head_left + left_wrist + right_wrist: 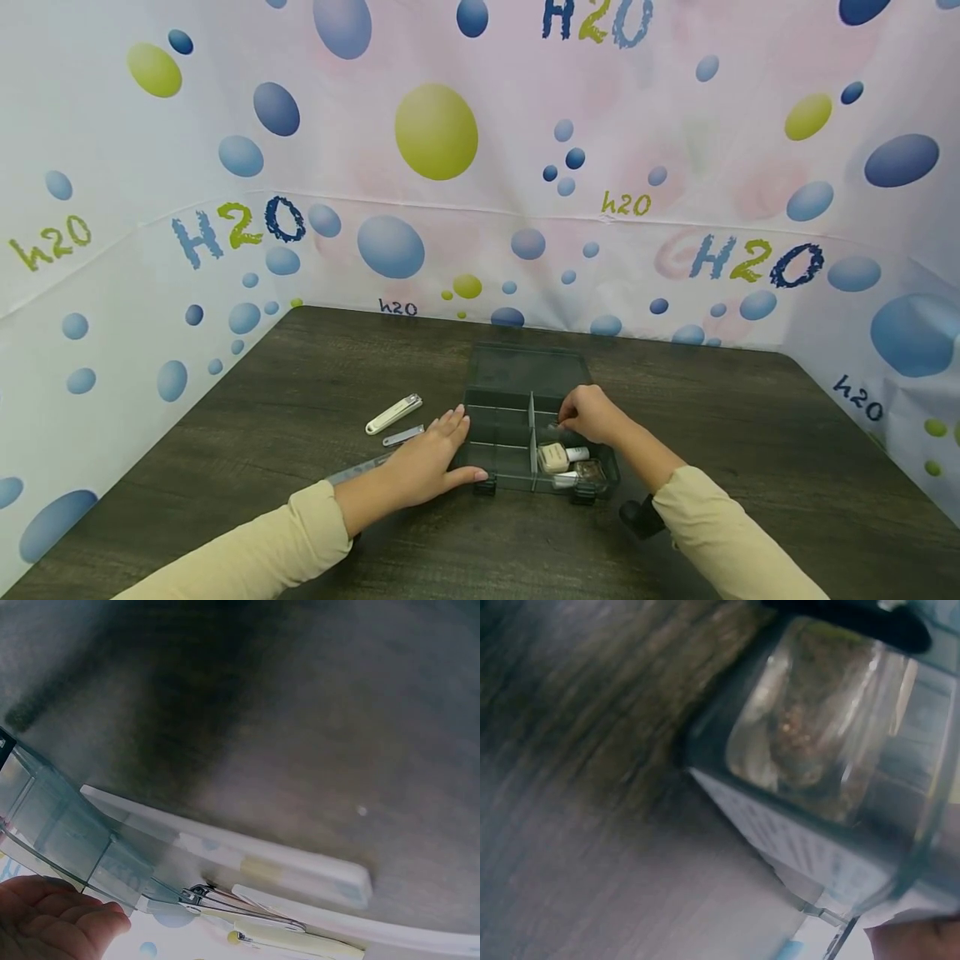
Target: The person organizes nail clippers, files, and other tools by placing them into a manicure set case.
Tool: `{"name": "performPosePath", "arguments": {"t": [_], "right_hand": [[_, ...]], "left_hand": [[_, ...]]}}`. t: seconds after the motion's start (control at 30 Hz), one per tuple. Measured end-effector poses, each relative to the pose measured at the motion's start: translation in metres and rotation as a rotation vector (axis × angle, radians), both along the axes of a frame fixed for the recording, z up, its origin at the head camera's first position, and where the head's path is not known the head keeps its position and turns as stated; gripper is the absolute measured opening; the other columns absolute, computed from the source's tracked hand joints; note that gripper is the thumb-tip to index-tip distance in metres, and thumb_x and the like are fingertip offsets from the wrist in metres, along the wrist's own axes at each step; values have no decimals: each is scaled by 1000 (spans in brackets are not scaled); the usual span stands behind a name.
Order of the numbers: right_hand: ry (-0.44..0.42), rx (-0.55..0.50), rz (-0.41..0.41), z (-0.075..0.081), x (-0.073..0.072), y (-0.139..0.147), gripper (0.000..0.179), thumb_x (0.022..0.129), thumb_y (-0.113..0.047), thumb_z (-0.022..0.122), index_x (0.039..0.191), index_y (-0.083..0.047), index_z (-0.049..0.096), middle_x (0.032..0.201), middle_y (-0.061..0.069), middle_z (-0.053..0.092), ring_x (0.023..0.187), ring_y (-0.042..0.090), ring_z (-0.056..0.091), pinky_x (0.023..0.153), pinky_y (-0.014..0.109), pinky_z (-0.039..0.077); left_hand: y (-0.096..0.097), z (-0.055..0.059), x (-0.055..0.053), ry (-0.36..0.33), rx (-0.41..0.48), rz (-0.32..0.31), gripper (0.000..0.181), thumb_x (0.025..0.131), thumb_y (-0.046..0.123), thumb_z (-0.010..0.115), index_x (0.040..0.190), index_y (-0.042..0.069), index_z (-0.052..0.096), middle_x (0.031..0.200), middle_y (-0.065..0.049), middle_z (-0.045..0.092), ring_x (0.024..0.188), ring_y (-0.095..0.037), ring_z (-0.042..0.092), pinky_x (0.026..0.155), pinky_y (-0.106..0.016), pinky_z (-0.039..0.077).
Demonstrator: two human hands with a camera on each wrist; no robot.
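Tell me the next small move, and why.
Probably steady the organizer box with the left hand, which lies along its left edge: the right hand reaches down into the rear right compartment, and its work there could nudge the box.

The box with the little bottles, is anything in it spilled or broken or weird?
Nothing looks spilled or broken. One slightly odd thing: in the box's near right section, the cream bottle and the brownish bottle lie tipped over, with their pale caps pointing opposite ways. The caps seem to be on, though.
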State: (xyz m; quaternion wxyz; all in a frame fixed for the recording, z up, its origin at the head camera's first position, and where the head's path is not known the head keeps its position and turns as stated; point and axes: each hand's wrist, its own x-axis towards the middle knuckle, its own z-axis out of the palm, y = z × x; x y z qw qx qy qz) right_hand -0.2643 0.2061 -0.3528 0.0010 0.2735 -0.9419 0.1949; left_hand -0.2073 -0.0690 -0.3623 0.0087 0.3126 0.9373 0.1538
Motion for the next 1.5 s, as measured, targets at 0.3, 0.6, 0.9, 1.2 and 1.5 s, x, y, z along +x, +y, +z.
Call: {"name": "performPosePath", "arguments": {"t": [0.3, 0.6, 0.9, 1.2, 1.5], "right_hand": [[153, -124, -54, 4, 12, 6, 5, 80, 0, 68, 81, 2, 72, 78, 9, 64, 67, 16, 60, 57, 21, 50], [321, -194, -94, 12, 31, 21, 7, 79, -1, 69, 86, 1, 71, 80, 5, 63, 64, 9, 54, 55, 19, 47], [400, -209, -157, 10, 52, 50, 12, 77, 1, 70, 89, 0, 71, 83, 4, 65, 63, 2, 49, 54, 20, 44], [482, -215, -243, -8, 65, 72, 14, 73, 2, 73, 86, -1, 71, 81, 4, 65, 61, -1, 47, 52, 20, 43], [372, -142, -262, -20, 70, 83, 18, 72, 4, 72, 90, 1, 70, 84, 5, 65, 64, 8, 55, 55, 21, 47]], "left_hand": [[-1, -2, 1, -1, 7, 1, 79, 88, 51, 54, 138, -9, 36, 148, -26, 27, 135, -40, 31, 106, -50, 36], [-2, -6, 1, -2, 17, 8, 80, 88, 51, 54, 139, -8, 36, 148, -25, 27, 136, -40, 31, 105, -50, 37], [0, -4, 1, 9, 15, 1, 80, 88, 51, 54, 138, -8, 37, 148, -26, 28, 135, -39, 31, 106, -50, 36], [0, -2, 1, -4, 8, 3, 80, 88, 51, 54, 138, -8, 36, 148, -25, 28, 136, -39, 31, 106, -50, 35], [0, 1, 3, 9, 15, -3, 78, 88, 49, 56, 137, -9, 38, 147, -26, 29, 135, -40, 32, 105, -49, 37]]}}
